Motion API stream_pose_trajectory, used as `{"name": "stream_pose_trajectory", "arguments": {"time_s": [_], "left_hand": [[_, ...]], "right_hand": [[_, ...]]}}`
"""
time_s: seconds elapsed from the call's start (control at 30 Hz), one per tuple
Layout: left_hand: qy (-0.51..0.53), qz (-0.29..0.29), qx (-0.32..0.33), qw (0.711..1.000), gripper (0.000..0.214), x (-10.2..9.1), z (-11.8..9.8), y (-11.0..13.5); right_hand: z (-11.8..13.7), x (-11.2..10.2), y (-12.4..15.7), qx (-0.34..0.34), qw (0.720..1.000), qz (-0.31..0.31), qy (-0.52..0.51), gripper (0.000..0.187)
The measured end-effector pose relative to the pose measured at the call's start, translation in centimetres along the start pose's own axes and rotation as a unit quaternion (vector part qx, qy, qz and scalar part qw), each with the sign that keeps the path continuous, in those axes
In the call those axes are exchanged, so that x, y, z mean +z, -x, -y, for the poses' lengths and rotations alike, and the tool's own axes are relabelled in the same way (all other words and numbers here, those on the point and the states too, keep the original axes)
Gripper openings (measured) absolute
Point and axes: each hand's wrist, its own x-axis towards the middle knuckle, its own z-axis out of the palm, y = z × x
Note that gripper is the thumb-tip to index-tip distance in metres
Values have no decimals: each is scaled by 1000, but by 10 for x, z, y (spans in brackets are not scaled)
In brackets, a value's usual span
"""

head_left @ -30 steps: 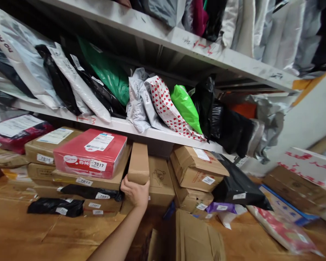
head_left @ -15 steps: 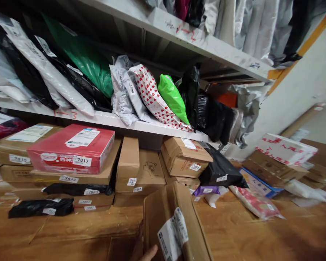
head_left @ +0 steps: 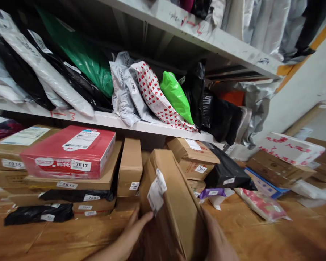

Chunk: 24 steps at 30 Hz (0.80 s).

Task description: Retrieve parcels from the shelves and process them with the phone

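Observation:
Between my two hands is a brown cardboard box (head_left: 183,203), tilted up on edge, with a crumpled white label on its left face. My left hand (head_left: 136,226) grips its left side, thumb beside the label. Along the right side presses my right hand (head_left: 216,235), its fingers partly hidden. The box's far end reaches the gap between a narrow upright carton (head_left: 129,165) on the left and a carton labelled 7007 (head_left: 194,157) on the right, covering part of what lies behind.
A red box labelled 7017 (head_left: 67,152) tops a stack at left. Black wrapped parcels (head_left: 38,214) lie before it. Above, a white shelf (head_left: 103,119) holds leaning mailer bags. At right are a black parcel (head_left: 228,170), a red-and-white bag (head_left: 262,204) and piled boxes (head_left: 277,168).
The held box has moved forward and up, nearer the stacked cartons. My right hand has come into view on its right side, and more of my left hand shows.

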Motion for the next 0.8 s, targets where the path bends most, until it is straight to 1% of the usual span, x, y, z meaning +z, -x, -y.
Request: {"name": "stream_pose_trajectory", "arguments": {"time_s": [0.03, 0.1, 0.13, 0.17, 0.2, 0.23, 0.3, 0.33, 0.37, 0.4, 0.43, 0.5, 0.57, 0.6, 0.63, 0.67, 0.7, 0.73, 0.77, 0.8], "left_hand": [[30, -24, 2, 999, 71, 6, -13, -8], [92, -31, 11, 995, 59, 15, -30, -22], [112, -29, 8, 993, 53, 17, -32, -26], [118, -29, -9, 993, 46, 18, -30, -28], [114, -33, -42, 992, 40, 17, -25, -26], [102, -38, -86, 990, 35, 15, -17, -22], [76, -30, -166, 983, 31, 6, 3, -11], [58, -18, -188, 980, 30, 1, 13, -6], [32, -7, -192, 981, 32, -4, 21, -3], [-4, -3, -176, 984, 34, -8, 27, -1], [-49, -10, -151, 987, 35, -11, 32, 0], [-131, -41, -106, 985, 34, -17, 43, -1], [-175, -64, -92, 978, 35, -23, 58, 3], [-187, -69, -104, 974, 38, -26, 68, 8], [-192, -64, -124, 971, 41, -30, 79, 15], [-190, -50, -146, 970, 44, -35, 91, 24], [-180, -29, -169, 969, 46, -40, 104, 34], [-164, -1, -191, 968, 46, -45, 115, 43], [-147, 31, -210, 966, 46, -49, 126, 52], [-132, 64, -224, 963, 48, -52, 136, 59]], "right_hand": [[20, 4, -16, -51, 998, 14, 27, 97], [58, 21, -50, -95, 993, -32, 63, 96], [73, 33, -67, -106, 991, -34, 78, 92], [85, 47, -82, -110, 990, -12, 90, 94], [93, 63, -95, -96, 990, 19, 103, 97], [99, 78, -106, -85, 988, 61, 110, 95], [104, 103, -120, -76, 986, 105, 107, 83], [107, 111, -124, -74, 985, 117, 103, 76], [109, 117, -126, -70, 985, 122, 98, 70], [112, 119, -128, -62, 986, 124, 93, 68], [114, 120, -129, -51, 987, 129, 86, 69], [114, 115, -128, -35, 987, 149, 47, 77], [99, 106, -121, -51, 983, 173, -21, 83], [83, 99, -114, -72, 980, 178, -56, 82], [61, 92, -103, -90, 976, 179, -84, 80], [34, 83, -88, -101, 976, 168, -99, 77], [3, 72, -70, -88, 978, 163, -98, 75], [-31, 60, -49, -38, 981, 165, -93, 76], [-66, 46, -25, 38, 984, 154, -81, 82], [-101, 33, 1, 138, 979, 131, -71, 88]]}}
